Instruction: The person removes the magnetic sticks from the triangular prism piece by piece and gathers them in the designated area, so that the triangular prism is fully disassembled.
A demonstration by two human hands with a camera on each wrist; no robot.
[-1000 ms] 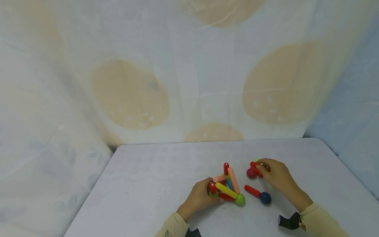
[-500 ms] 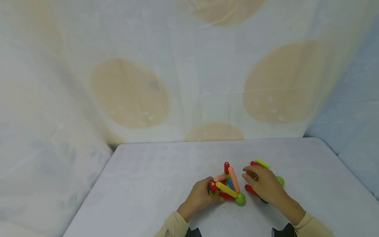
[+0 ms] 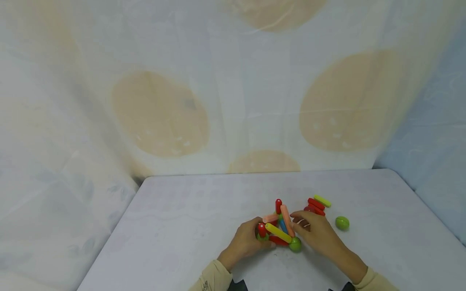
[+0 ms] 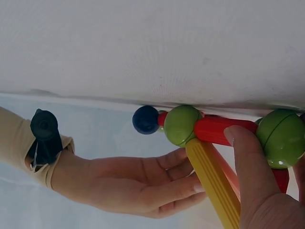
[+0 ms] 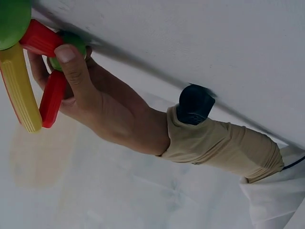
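The stick-and-ball frame (image 3: 278,228) stands near the front edge of the counter (image 3: 189,218), and I have both hands against it. My left hand (image 3: 245,242) grips its left corner, fingers curled round a red stick and green ball. My right hand (image 3: 316,234) comes in from the other side with fingers nearly straight and relaxed; I cannot tell whether they carry a piece.

To do this well, I judge the left hand should keep the base pinned while the right moves slowly, since a magnetic snap could tip the frame.

The head view alone shows the spare pieces: two red sticks (image 3: 316,205) and a yellow stick (image 3: 322,200) just behind my right hand, a loose green ball (image 3: 342,222) apart to its right. The left wrist view alone shows a dark blue ball (image 4: 145,119) on the frame's far end, beside a green ball (image 4: 182,125), and my thumb (image 4: 248,162) on the red stick (image 4: 221,130).
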